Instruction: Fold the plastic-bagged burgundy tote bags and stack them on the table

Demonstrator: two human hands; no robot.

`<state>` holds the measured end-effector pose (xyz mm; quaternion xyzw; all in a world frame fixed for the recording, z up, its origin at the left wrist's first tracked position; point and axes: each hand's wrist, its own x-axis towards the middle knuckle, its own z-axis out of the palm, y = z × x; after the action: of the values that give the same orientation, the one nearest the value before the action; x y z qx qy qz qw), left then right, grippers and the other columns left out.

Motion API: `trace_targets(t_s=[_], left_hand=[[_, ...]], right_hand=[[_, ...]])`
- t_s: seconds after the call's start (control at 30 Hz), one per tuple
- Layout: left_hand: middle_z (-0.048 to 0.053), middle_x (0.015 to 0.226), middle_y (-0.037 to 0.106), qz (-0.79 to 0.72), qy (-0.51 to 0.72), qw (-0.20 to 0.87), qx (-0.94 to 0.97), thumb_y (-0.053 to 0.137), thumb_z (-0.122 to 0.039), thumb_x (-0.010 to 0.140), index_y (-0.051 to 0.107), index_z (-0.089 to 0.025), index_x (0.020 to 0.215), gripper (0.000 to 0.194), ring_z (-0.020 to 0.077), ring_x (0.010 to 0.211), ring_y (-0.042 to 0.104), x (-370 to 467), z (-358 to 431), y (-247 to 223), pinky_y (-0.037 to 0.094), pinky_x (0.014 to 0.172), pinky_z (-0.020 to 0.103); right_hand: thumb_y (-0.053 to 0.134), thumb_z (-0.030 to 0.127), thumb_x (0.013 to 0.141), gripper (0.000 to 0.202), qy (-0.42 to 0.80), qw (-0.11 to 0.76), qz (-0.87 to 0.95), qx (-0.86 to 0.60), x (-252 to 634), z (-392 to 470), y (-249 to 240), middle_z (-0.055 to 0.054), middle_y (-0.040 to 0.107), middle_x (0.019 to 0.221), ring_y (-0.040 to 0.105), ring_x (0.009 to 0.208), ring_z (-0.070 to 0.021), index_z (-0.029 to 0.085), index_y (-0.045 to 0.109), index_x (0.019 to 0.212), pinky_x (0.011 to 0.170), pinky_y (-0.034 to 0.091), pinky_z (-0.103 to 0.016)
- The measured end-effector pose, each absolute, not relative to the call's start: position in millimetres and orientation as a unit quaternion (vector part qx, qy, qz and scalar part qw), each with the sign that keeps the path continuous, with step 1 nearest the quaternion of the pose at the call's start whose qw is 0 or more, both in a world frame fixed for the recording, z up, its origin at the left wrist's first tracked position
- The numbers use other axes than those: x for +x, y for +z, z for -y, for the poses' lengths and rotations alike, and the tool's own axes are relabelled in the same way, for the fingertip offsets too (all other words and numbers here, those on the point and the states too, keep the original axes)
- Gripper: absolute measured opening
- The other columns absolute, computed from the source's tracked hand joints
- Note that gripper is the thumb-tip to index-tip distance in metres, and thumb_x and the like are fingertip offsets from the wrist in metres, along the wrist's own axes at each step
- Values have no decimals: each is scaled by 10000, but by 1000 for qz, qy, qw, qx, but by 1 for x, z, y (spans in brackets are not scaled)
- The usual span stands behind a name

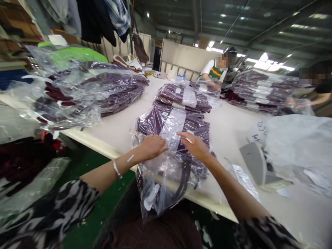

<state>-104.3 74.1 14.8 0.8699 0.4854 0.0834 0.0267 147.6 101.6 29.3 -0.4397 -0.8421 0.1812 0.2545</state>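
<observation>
In front of me a dark purple garment (151, 121) lies folded inside a clear plastic bag (166, 164). A white paper-like band runs down its middle. The bag's near end hangs over the table edge, with a dark curved strip and a white piece showing through. My left hand (153, 147) is on the left part of the bag, its fingers curled in on the plastic. My right hand (195, 145) rests over the right side of the bag, fingers stretched out and apart. Just beyond lies a bagged purple garment pile (181, 97).
Bagged garments are heaped on the left of the table (101, 129), beside a green object (77, 54). Another bagged stack (259, 90) stands back right, near two people. A white plastic sheet (303, 145) and a grey board (252, 160) lie at right.
</observation>
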Motion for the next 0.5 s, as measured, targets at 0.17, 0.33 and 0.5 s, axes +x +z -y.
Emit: trace_targets(t_s=[0.17,0.33,0.5], left_hand=[[79,851,740,-503,54,134,852,658,-435,934,713,-194,877,254,255,831,688,-83,-71,14,424,699,293],[-4,716,634,-437,102,212,868,638,-326,941,621,-198,774,212,161,655,547,-99,-49,25,276,587,267],[-36,651,498,-402,133,252,870,626,-290,916,541,-188,711,244,130,618,442,-106,-38,19,236,586,280]], right_hand=[[507,342,1021,584,158,67,876,-451,91,-141,-6,-93,331,1678,230,1575,-309,229,417,1587,1271,168,-584],[423,465,1059,629,152,7,876,-458,89,-145,-15,-78,237,1715,148,1595,-302,259,294,1639,1270,140,-572],[426,504,1051,663,128,13,876,-466,86,-141,-17,-80,233,1716,154,1593,-302,259,271,1647,1276,127,-550]])
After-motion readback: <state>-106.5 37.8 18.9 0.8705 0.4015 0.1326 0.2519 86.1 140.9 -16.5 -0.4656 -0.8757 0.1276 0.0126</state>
